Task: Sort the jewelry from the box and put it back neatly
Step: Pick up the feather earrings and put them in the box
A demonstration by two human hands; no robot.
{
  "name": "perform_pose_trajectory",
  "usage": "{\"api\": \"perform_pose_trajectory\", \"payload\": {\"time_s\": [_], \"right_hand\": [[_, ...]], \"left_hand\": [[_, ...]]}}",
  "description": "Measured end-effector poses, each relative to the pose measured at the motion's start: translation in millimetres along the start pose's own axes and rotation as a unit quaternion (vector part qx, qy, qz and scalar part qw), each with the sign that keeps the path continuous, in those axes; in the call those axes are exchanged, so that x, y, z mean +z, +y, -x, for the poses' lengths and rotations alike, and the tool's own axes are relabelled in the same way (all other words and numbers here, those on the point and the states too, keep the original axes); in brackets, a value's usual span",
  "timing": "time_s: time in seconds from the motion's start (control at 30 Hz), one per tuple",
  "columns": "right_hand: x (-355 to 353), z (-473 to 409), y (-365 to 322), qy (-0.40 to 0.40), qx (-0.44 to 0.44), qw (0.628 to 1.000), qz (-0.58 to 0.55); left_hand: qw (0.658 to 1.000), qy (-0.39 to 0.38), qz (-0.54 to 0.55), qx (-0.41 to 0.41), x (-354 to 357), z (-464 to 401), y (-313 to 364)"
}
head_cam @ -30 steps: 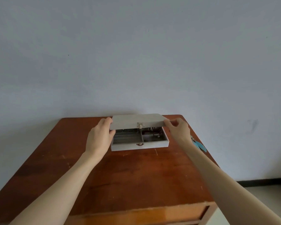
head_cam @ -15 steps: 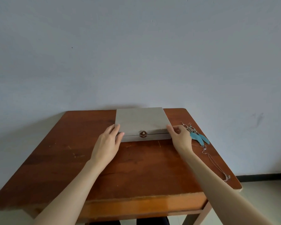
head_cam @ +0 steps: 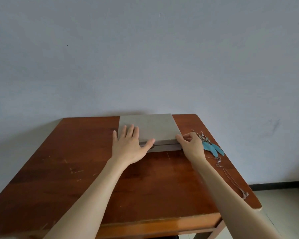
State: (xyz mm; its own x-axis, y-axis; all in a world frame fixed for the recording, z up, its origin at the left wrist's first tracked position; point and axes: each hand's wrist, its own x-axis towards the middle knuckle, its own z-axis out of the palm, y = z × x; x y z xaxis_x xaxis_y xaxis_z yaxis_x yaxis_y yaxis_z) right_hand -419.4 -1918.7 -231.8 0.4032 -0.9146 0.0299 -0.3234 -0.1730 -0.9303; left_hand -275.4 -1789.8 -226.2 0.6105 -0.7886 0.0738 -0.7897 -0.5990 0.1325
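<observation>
Your box (head_cam: 148,128) sits shut at the counter's (head_cam: 59,169) far edge, left hand (head_cam: 128,145) flat on its lid, right hand (head_cam: 191,144) pinching its corner. Earrings (head_cam: 210,145) and necklace (head_cam: 231,176) lie outside, unsorted.

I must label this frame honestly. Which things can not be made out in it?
- Inside of the flat grey jewelry box: head view, hidden by its lowered lid.
- Metal clasp: mostly covered by the left hand.
- Beads on the teal feather earrings: too small.
- Thin silver chain necklace: partly behind the right forearm.
</observation>
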Motion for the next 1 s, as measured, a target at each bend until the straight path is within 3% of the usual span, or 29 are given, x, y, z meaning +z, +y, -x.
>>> {"api": "perform_pose_trajectory", "payload": {"time_s": [0.13,0.43,0.67,1.0], "right_hand": [[1.0,0.5,1.3,0.007,-0.008,1.000,0.007],[7.6,10.5,2.6,-0.009,-0.049,0.995,0.090],[30.4,1.8,-12.3,-0.057,-0.075,0.983,0.156],[94.3,-15.8,-35.1,-0.079,-0.086,0.985,0.127]], "left_hand": [[1.000,0.010,-0.003,0.028,2.0,1.7,-6.7],[0.984,0.147,-0.050,0.083,16.1,4.4,-15.8],[0.984,0.161,-0.039,0.073,14.0,-9.2,-43.3],[0.983,0.167,-0.065,0.038,7.5,-33.7,-103.4]]}}
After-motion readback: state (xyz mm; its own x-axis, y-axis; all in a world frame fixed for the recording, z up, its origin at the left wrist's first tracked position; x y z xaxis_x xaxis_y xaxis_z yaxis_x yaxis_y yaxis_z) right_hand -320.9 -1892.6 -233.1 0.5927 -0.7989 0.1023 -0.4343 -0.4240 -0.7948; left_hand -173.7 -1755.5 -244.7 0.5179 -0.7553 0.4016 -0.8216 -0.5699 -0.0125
